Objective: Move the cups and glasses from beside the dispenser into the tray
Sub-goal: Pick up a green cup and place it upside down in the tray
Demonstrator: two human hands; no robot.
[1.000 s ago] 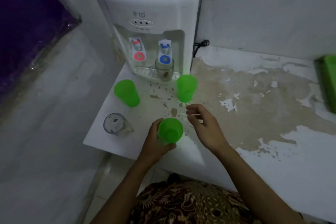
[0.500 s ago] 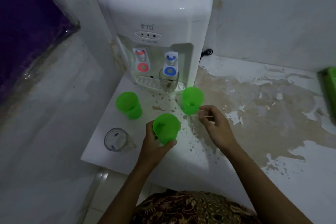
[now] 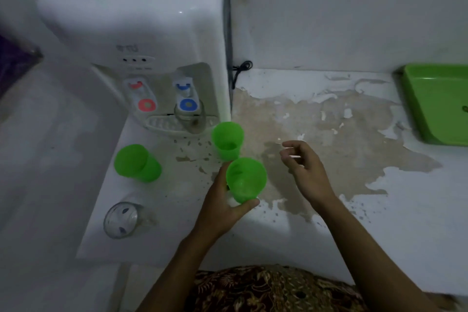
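My left hand [image 3: 222,208] grips a green plastic cup [image 3: 246,180], held upright just above the counter. A second green cup [image 3: 227,140] stands right behind it, in front of the white water dispenser [image 3: 141,33]. A third green cup [image 3: 136,162] stands farther left. A clear glass [image 3: 121,219] sits near the counter's front left corner, and another clear glass [image 3: 189,119] stands on the drip grate under the blue tap. My right hand [image 3: 304,167] hovers empty, fingers loosely curled, to the right of the cups. The green tray [image 3: 435,104] lies at the far right.
The white counter [image 3: 329,134] has peeling, stained paint between the cups and the tray. A black cord [image 3: 240,68] hangs behind the dispenser at the wall. The counter's left edge drops off beside the clear glass. My patterned clothing fills the bottom.
My left hand has carried the green cup to the right, up close to the cup by the dispenser. My right hand has drifted right. The view has swung right, showing more of the tray.
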